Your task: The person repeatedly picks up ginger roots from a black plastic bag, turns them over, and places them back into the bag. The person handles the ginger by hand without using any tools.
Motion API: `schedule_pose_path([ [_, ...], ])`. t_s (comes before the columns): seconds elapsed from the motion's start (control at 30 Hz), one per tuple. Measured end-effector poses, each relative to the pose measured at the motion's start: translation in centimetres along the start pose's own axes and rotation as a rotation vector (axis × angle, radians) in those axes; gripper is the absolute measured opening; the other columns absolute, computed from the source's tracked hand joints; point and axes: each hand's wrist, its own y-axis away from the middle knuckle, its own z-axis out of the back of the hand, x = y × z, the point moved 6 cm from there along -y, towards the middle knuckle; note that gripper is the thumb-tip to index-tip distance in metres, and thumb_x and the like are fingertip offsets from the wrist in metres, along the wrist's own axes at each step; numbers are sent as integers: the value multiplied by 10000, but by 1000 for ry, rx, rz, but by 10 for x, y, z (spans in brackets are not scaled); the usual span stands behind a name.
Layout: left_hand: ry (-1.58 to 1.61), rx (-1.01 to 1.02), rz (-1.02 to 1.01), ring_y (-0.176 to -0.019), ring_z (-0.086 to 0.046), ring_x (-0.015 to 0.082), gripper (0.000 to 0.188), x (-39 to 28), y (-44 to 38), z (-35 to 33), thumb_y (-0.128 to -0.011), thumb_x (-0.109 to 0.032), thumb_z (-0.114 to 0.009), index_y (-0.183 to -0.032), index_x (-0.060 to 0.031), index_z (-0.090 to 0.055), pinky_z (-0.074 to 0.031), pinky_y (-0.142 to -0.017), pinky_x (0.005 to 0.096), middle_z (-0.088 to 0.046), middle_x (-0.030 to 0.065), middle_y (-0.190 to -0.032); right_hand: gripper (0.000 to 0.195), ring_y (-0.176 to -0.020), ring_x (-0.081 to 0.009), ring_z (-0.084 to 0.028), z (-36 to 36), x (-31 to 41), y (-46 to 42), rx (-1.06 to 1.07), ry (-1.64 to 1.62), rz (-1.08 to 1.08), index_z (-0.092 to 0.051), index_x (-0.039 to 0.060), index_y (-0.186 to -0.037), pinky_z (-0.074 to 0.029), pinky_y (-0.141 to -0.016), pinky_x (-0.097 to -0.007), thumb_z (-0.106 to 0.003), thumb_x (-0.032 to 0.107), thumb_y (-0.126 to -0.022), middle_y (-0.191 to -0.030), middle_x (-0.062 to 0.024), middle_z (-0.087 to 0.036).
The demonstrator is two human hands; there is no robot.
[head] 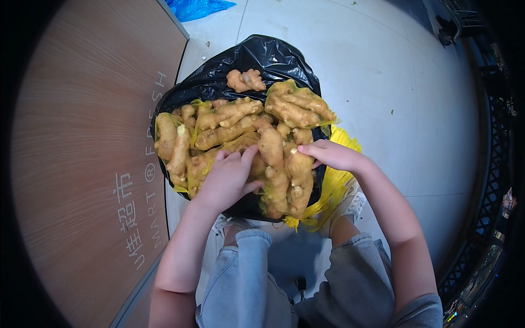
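Note:
Ginger roots in yellow mesh bags (229,119) lie piled on a black plastic bag (262,53) spread over something whose form is hidden. My left hand (229,176) rests over the front middle of the pile, fingers spread and bent, thumb near a ginger root; whether it grips one is unclear. At the right, my right hand (328,153) touches the side of a netted ginger bundle (297,176) with thumb and forefinger; its other fingers are partly hidden. A loose ginger piece (246,80) lies at the back on the black plastic. Another netted bundle (299,104) sits at the back right.
A wood-grain panel (102,123) with lettering stands close on the left. Yellow mesh netting (338,176) hangs beside the pile at the right, near my shoe (354,203). A blue plastic bag (197,8) lies on the tiled floor (381,102) at the back; a wheeled metal frame stands far right.

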Motion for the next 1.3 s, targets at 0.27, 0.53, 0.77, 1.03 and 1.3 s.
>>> schedule_pose_path([
  [0.27, 346, 279, -229, -664, -552, 227, 681, -59, 35, -12, -794, -236, -704, -1351, -77, -345, -427, -706, 328, -563, 73, -697, 506, -674, -204, -562, -21, -16, 49, 106, 335, -18, -665, 7, -815, -459, -680, -323, -548, 495, -884, -694, -117, -601],
  [0.53, 1049, 161, 550, -572, -415, 42, 613, -23, 22, -56, -821, -210, -725, -1311, -16, -410, -331, -521, 199, -475, -28, -657, 157, -719, -179, -627, -33, -13, 59, 124, 134, 101, -679, 33, -841, -480, -694, -298, -650, 185, -811, -779, -102, -662],
  [0.77, 588, 424, 81, -543, -571, 254, 599, -46, 29, -46, -826, -228, -661, -1369, -158, -420, -449, -527, 338, -556, 101, -619, 220, -833, -289, -643, -26, -24, 67, 30, 385, 179, -659, 25, -950, -502, -747, -348, -616, 33, -735, -843, -134, -664],
  [1.03, -38, 301, -334, -623, -605, 212, 558, -72, 47, -59, -821, -347, -625, -1326, -173, -465, -448, -656, 315, -566, 36, -588, 421, -950, -344, -605, -43, -35, 98, -144, 765, 42, -575, 44, -1144, -503, -789, -400, -593, 4, -725, -1087, -157, -609],
  [1.3, 96, 262, -754, -738, -566, 124, 244, -108, 51, -58, -743, -134, -580, -975, -157, -651, -438, -714, 257, -554, -33, -742, 515, -1001, -376, -580, -41, -38, 95, -132, 521, 236, -519, 51, -1202, -487, -856, -404, -499, -62, -699, -1174, -180, -563],
])
